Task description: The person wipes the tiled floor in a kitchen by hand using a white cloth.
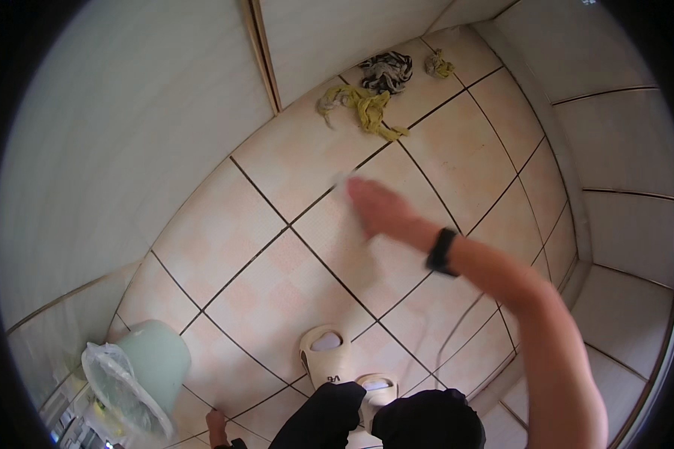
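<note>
My right hand [379,207], blurred and with a black band on its wrist, reaches out low over the tiled floor [253,303]. Something small and whitish shows at its fingertips, too blurred to name. Beyond it lie a crumpled yellow cloth [370,112] with a greyish end and a black-and-white striped cloth [387,72] touching or close to it. A smaller yellow and grey scrap of cloth [440,65] lies to their right. My left hand [216,422] is at the bottom edge beside the black-clad leg, small in view; whether it holds anything is not clear.
A pale green bin [160,359] with a clear plastic liner stands or leans at the lower left. Beige slides [328,359] are on the feet below. Tiled walls [146,112] rise at left and right. A thin cable or hose [455,331] runs along the floor at lower right.
</note>
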